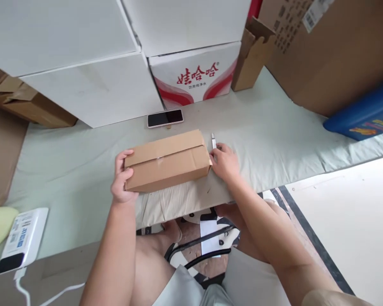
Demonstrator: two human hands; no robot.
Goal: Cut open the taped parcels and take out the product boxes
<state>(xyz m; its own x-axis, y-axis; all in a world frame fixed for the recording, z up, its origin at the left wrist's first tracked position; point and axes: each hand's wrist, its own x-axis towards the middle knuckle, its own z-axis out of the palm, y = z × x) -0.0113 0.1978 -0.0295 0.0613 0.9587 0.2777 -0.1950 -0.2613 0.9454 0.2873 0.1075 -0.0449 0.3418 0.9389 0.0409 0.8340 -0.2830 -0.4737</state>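
A closed brown cardboard box [167, 159] lies lengthwise near the front edge of the cloth-covered surface, a seam running along its top. My left hand [123, 180] is closed around its left end, thumb and fingers on the edges. At the opposite end, my right hand [225, 161] has its fingers curled right beside the box. Between its thumb and index finger a slim silver tool [213, 141], looking like a box cutter, sticks out forward; the rest of it is hidden by the fingers.
A phone [165, 118] lies behind the box, before stacked white cartons [194, 80]. Large cardboard [332, 55] and a blue package [367, 112] stand at right. At left are an open carton [35, 104] and a white device [24, 236] with a cable. A pale green cloth [67, 170] covers the surface.
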